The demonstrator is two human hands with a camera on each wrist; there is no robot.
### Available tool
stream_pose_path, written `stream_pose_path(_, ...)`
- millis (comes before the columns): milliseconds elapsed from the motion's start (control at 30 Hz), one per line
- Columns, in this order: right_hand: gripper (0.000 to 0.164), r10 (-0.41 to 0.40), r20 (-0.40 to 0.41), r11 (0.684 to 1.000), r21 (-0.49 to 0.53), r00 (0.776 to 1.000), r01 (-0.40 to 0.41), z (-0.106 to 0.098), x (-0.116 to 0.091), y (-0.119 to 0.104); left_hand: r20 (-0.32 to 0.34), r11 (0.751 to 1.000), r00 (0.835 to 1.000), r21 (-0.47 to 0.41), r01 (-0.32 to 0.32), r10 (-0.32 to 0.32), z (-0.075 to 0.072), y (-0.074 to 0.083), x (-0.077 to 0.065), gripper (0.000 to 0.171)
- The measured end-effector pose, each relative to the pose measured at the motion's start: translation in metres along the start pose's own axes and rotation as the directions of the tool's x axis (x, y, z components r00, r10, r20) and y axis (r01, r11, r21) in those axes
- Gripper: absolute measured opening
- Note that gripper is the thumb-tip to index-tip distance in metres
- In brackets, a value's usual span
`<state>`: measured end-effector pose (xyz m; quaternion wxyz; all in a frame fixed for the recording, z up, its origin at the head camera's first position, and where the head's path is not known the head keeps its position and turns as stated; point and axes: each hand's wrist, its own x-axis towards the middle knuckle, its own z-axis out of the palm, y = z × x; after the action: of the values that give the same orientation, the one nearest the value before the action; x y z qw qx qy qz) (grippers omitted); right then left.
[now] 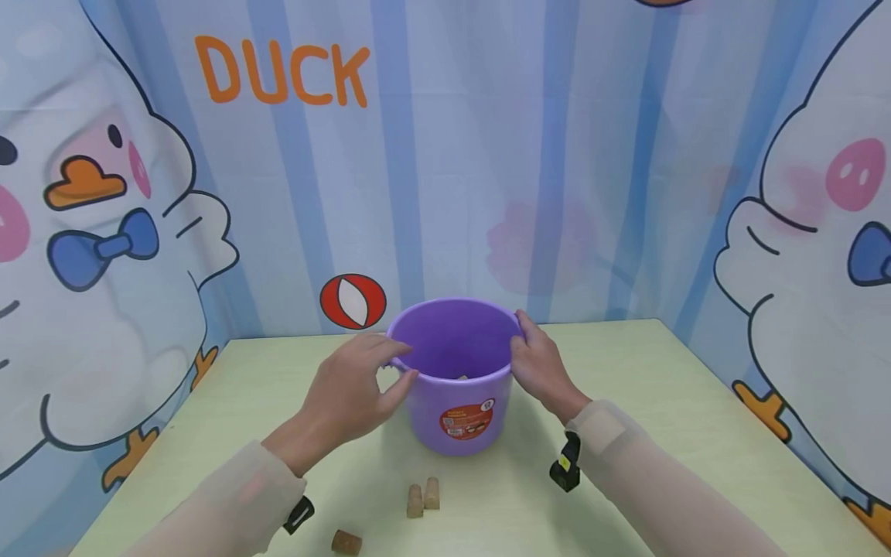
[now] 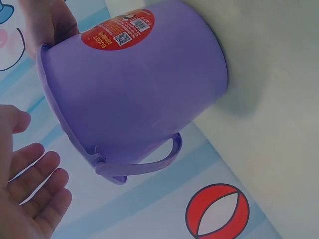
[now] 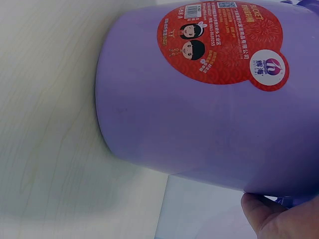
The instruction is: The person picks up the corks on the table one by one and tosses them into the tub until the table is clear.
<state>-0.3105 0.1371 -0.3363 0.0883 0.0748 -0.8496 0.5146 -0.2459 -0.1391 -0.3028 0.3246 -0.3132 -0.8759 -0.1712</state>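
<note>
A purple plastic bucket [image 1: 428, 406] stands upright on the table, with a red label [image 1: 466, 422] on its front. My right hand [image 1: 543, 367] grips the rim on the right side; the right wrist view shows its thumb [image 3: 259, 206] against the bucket near the handle fitting. At the left side of the rim is my left hand [image 1: 351, 391], thumb and fingers spread. In the left wrist view, the left fingers [image 2: 37, 179] are apart from the bucket, and the carrying handle [image 2: 149, 167] hangs down its side. A small pale thing shows inside the bucket, mostly hidden by the rim.
Two cork-like cylinders [image 1: 414, 501] stand side by side in front of the bucket on the pale table [image 1: 278, 402]. Another, browner cork-like piece [image 1: 346, 542] lies nearer the front. Behind the table hangs a blue striped curtain [image 1: 459, 155] with duck prints.
</note>
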Motion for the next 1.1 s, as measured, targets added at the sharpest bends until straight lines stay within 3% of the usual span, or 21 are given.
stream_pose_path(667,0.062,0.002,-0.006,1.000,-0.014,1.000,-0.002,0.000,0.000,0.000,0.026,0.998,0.998,0.022,0.053,-0.053,-0.007,-0.006,-0.021,0.029)
stream_pose_path(1100,0.062,0.000,-0.006,1.000,-0.014,1.000,0.000,0.000,0.000,0.000,0.089,0.997,0.993,0.043,0.068,-0.072,-0.006,-0.009,-0.040,0.026)
